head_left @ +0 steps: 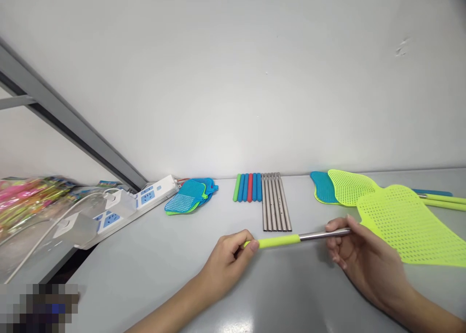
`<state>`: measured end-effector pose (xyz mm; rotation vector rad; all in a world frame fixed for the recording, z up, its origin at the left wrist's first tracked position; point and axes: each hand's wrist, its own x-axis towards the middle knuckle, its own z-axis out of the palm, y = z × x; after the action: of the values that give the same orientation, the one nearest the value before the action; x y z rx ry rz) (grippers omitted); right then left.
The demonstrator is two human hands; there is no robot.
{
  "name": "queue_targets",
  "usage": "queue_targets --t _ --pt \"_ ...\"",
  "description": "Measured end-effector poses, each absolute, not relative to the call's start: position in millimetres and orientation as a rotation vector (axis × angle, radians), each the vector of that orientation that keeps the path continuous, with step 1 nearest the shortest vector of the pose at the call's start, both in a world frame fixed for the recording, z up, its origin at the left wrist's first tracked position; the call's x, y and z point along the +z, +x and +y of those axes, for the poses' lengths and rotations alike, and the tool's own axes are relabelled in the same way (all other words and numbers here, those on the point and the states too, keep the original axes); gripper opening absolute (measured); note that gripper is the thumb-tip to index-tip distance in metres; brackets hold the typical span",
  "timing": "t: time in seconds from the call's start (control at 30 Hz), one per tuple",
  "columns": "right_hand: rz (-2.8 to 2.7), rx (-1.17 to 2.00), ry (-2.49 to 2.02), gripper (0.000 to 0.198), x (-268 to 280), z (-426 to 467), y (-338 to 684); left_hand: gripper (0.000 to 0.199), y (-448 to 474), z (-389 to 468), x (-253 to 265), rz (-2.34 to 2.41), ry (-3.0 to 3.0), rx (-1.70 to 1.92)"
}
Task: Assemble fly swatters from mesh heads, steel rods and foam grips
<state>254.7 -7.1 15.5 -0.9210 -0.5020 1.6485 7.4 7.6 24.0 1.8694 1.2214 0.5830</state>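
A fly swatter spans both hands, with a yellow-green handle sleeve [280, 241], a bare metal rod [316, 235] and a perforated yellow-green head [411, 226]. My left hand [233, 255] is closed round the sleeve's left end. My right hand [367, 255] pinches the swatter between thumb and fingers where the rod meets the head; that joint is partly hidden. Just beyond the swatter lie several metal tubes [275, 202] side by side. Left of them is a row of loose handle sleeves [247, 187] in green, blue and red.
Loose blue and green swatter heads [189, 195] are piled at the back left. Swatters with blue and yellow-green heads [351, 185] lie at the back right. A power strip [127, 209] with plugs and cables runs along the left edge, near colourful plastic-wrapped packages [32, 202]. A wall [255, 80] bounds the table behind.
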Motion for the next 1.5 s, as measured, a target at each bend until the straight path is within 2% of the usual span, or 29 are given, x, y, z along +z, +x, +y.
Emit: queue_targets --t 0.23,0.33,0.5,0.67,0.97,1.5 --pt "-0.628 1.631 -1.032 0.037 10.8 -7.6 247.2 0.032 6.0 6.5 22.4 1.151 2.069 0.491" --pt "-0.714 1.681 -0.998 0.046 8.1 -7.6 246.1 0.032 4.5 3.9 22.8 1.086 2.157 0.460" --pt "-0.632 1.723 -0.941 0.052 5.8 -7.7 246.0 0.034 9.6 -10.7 22.9 1.084 2.088 0.510" --pt "-0.591 1.725 -0.887 0.052 2.8 -6.5 247.2 0.035 22.3 -25.8 22.5 1.114 1.948 0.644" --pt "-0.646 1.722 -0.885 0.052 2.9 -10.4 243.8 0.035 21.7 -25.8 14.8 1.096 1.843 0.676" --pt "-0.658 1.738 -0.823 0.051 1.6 -17.3 240.9 0.028 22.2 -22.7 0.6 0.853 2.152 0.649"
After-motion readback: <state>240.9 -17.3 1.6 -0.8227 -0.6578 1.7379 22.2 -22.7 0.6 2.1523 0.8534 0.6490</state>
